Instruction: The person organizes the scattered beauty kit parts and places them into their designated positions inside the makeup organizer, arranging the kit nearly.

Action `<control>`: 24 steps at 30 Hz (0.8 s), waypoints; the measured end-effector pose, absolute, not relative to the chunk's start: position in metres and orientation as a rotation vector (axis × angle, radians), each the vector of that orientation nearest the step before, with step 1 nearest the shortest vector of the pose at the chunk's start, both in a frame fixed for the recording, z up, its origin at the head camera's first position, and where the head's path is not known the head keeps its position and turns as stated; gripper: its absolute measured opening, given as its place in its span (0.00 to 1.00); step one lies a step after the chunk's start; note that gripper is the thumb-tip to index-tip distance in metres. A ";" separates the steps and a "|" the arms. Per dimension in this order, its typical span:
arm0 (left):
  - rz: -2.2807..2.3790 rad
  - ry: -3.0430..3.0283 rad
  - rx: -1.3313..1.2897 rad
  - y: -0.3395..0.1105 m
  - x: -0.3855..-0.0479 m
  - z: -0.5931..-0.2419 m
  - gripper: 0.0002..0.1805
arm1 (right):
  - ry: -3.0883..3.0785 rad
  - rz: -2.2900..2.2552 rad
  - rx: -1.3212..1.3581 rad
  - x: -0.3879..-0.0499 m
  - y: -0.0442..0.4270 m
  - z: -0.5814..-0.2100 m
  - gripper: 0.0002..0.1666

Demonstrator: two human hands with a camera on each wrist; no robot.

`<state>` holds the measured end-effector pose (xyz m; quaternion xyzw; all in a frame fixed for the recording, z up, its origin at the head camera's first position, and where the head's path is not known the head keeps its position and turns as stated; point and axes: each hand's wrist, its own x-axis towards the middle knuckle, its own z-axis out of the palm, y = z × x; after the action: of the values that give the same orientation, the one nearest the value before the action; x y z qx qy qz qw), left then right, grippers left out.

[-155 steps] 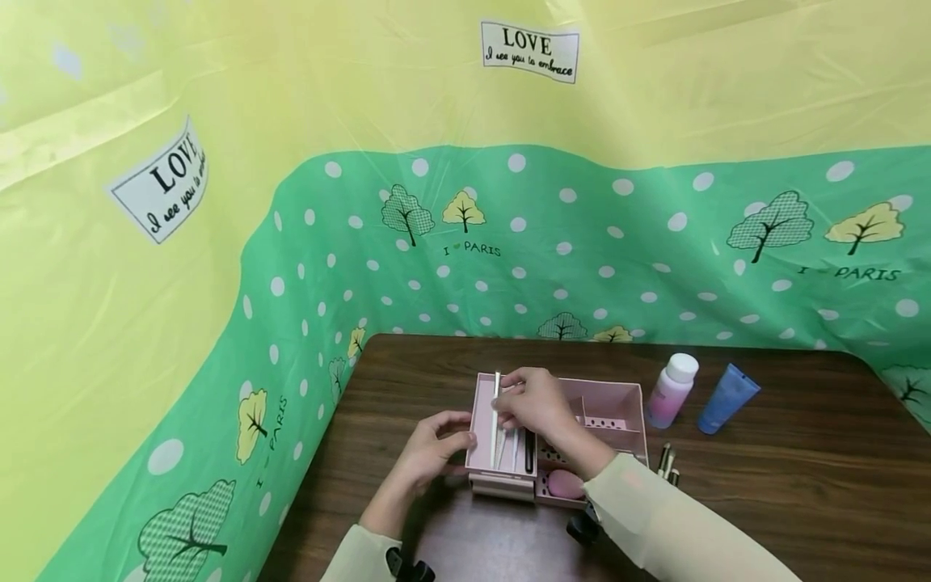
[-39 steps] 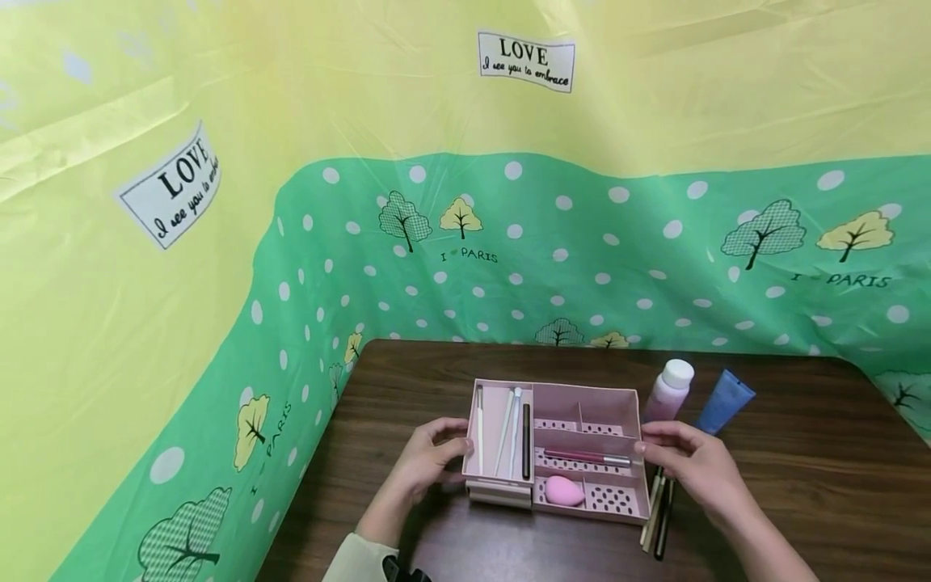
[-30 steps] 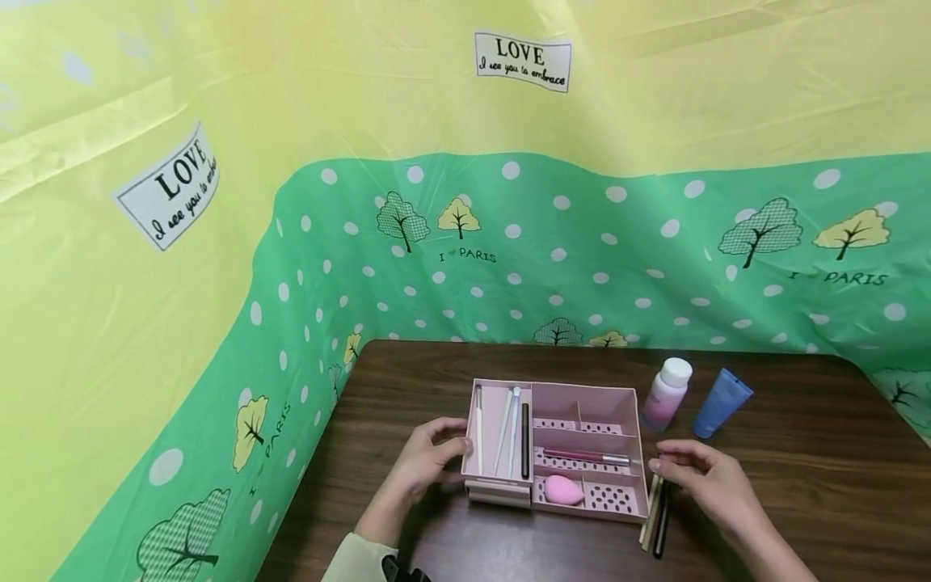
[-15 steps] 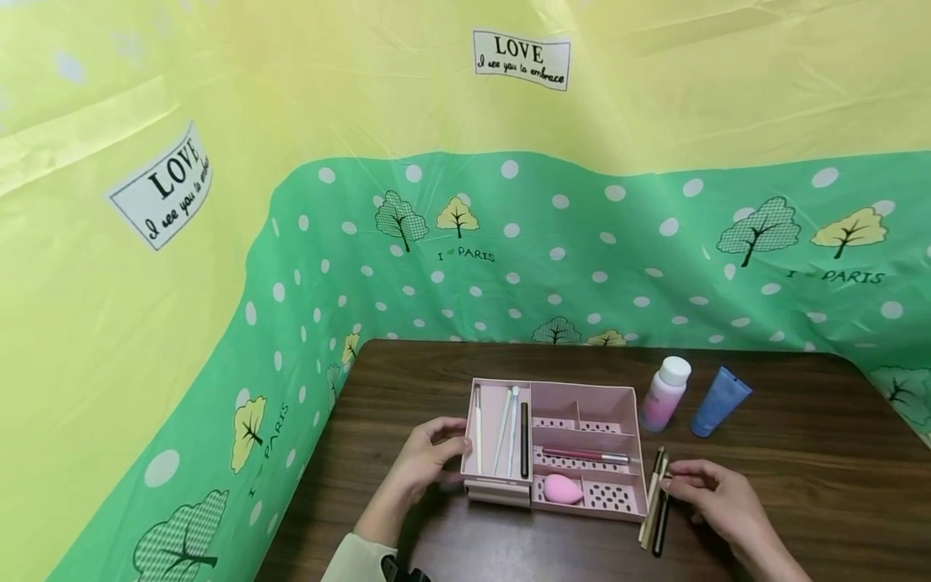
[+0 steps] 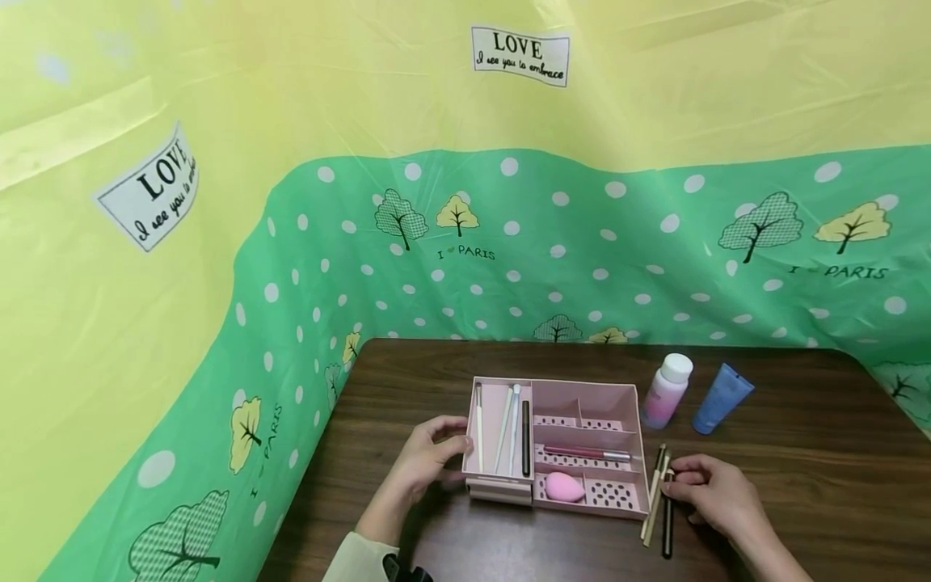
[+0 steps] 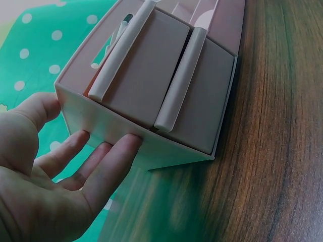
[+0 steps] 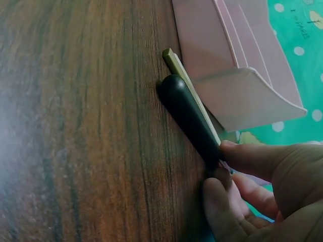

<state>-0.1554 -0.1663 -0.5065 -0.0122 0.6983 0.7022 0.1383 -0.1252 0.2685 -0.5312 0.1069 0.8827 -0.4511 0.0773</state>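
Note:
A pink organizer (image 5: 589, 513) sits on the table, with two drawers in front at its left, seen in the left wrist view. My left hand (image 5: 429, 457) rests against its left side, thumb at the top edge and fingertips on the wall. To the right of the organizer, my right hand (image 5: 720, 493) pinches a black-handled makeup brush (image 7: 186, 113) between thumb and fingers. Light-handled brushes (image 5: 653, 509) lie beside it, close to the organizer's right wall. The black brush's head is hidden by my fingers in the right wrist view.
The organizer's left tray holds several slim brushes (image 5: 514, 428) and a black pen (image 5: 526, 440). A dark red brush (image 5: 582, 453) and pink sponge (image 5: 563, 487) lie in other compartments. A white-capped bottle (image 5: 665, 392) and blue tube (image 5: 722, 400) stand behind my right hand.
My right hand set a slim brush in the left tray, touched the organizer's right side, then moved to the loose brushes. The black brush has shifted slightly right. My left hand stays put.

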 end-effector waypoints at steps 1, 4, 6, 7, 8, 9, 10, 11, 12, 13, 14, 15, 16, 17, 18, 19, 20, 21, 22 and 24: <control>2.032 2.019 -0.036 -0.166 -0.155 -0.507 0.27 | 2.653 -1.341 0.320 -0.126 0.268 -0.531 0.30; 2.037 2.014 -0.039 -0.166 -0.156 -0.507 0.27 | 2.666 -1.316 0.326 -0.126 0.267 -0.529 0.28; 2.041 2.009 -0.043 -0.167 -0.156 -0.507 0.27 | 2.669 -1.303 0.335 -0.127 0.266 -0.529 0.26; 2.043 2.008 -0.046 -0.167 -0.156 -0.507 0.27 | 2.670 -1.297 0.343 -0.127 0.266 -0.529 0.25; 2.043 2.006 -0.048 -0.167 -0.156 -0.507 0.27 | 2.667 -1.294 0.348 -0.126 0.266 -0.529 0.24; 2.043 2.006 -0.047 -0.167 -0.156 -0.507 0.27 | 2.666 -1.293 0.351 -0.126 0.266 -0.529 0.23; 2.043 2.006 -0.047 -0.167 -0.156 -0.507 0.27 | 2.665 -1.295 0.354 -0.126 0.266 -0.529 0.23; 2.044 2.006 -0.044 -0.167 -0.156 -0.507 0.27 | 2.665 -1.297 0.355 -0.126 0.267 -0.530 0.23; 2.043 2.007 -0.044 -0.167 -0.156 -0.507 0.27 | 2.669 -1.295 0.355 -0.126 0.267 -0.530 0.22; 2.043 2.008 -0.041 -0.167 -0.156 -0.507 0.27 | 2.670 -1.299 0.352 -0.125 0.267 -0.530 0.22; 2.044 2.008 -0.038 -0.167 -0.156 -0.507 0.27 | 2.672 -1.304 0.349 -0.125 0.267 -0.531 0.22; 2.044 2.008 -0.039 -0.167 -0.156 -0.507 0.27 | 2.675 -1.309 0.346 -0.125 0.267 -0.531 0.22; 2.046 2.007 -0.038 -0.166 -0.156 -0.507 0.27 | 2.675 -1.316 0.344 -0.125 0.268 -0.531 0.22; 2.046 2.007 -0.039 -0.166 -0.156 -0.507 0.27 | 2.672 -1.323 0.342 -0.125 0.268 -0.531 0.22; 2.046 2.006 -0.042 -0.166 -0.156 -0.507 0.27 | 2.664 -1.334 0.344 -0.125 0.268 -0.531 0.23; 2.046 2.006 -0.041 -0.166 -0.156 -0.507 0.27 | 2.654 -1.348 0.348 -0.126 0.269 -0.531 0.23; 2.046 2.006 -0.044 -0.166 -0.156 -0.507 0.27 | 2.646 -1.357 0.350 -0.126 0.270 -0.531 0.23; 2.046 2.007 -0.046 -0.166 -0.156 -0.507 0.27 | 2.636 -1.369 0.353 -0.126 0.270 -0.531 0.23; 2.046 2.008 -0.045 -0.166 -0.156 -0.507 0.27 | 2.622 -1.384 0.357 -0.126 0.271 -0.531 0.23; 2.047 2.008 -0.045 -0.166 -0.156 -0.507 0.27 | 2.591 -1.421 0.368 -0.127 0.271 -0.529 0.24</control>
<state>-0.1556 -0.1663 -0.5072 -0.0155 0.6935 0.7072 0.1365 -0.1269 0.2714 -0.5285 0.1231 0.8672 -0.4755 0.0817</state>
